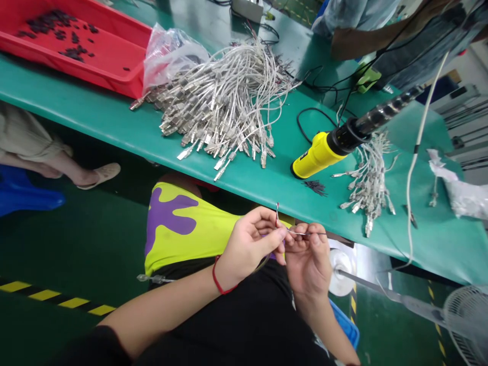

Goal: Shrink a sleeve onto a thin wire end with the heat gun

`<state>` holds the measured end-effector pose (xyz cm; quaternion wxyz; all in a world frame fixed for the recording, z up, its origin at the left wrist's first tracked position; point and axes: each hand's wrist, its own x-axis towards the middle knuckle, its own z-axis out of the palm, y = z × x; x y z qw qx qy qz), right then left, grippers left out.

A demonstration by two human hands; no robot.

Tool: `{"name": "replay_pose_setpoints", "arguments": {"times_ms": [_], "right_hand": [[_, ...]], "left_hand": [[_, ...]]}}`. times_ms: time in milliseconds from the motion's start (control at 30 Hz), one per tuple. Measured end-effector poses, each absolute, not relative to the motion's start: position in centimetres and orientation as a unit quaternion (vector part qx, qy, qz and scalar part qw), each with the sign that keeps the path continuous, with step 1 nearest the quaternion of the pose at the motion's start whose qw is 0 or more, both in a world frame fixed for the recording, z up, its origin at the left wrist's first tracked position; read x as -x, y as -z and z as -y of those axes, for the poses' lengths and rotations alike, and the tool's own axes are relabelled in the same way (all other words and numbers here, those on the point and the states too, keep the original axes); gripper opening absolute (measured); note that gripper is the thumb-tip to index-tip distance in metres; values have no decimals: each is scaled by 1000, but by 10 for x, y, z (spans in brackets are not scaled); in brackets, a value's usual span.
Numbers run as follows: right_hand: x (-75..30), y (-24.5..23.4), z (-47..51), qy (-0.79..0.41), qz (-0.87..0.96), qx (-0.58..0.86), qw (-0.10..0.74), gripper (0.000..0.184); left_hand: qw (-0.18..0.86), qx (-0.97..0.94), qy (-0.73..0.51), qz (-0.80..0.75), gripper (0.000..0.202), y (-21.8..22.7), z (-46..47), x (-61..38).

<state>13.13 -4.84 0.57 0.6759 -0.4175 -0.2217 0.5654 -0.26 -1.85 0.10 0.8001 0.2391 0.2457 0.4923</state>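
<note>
My left hand point(249, 246) and right hand point(308, 264) are both clamped on a thin cable point(301, 233), just short of the green counter point(244, 178) holding a heap of USB cables point(224, 101).

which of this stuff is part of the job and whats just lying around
Part of the job:
left hand
right hand
thin-wired cable held in both hands
big heap of cables
smaller cable bundle
probably the yellow-handled heat gun

Just lying about:
clear plastic bag
floor fan
blue crate
</note>
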Motion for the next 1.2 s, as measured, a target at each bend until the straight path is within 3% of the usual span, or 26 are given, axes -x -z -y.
{"name": "replay_pose_setpoints", "arguments": {"times_ms": [400,800,1200], "right_hand": [[-128,-6,50,-502,254,469,680,10],[-129,0,47,-539,229,452,673,8],[-127,-3,44,-503,271,475,669,6]], "left_hand": [[768,-253,-504,-302,21,-8,18,1],[759,-268,-507,-307,19,-5,19,1],[753,-271,-501,-330,21,-7,19,2]]}}
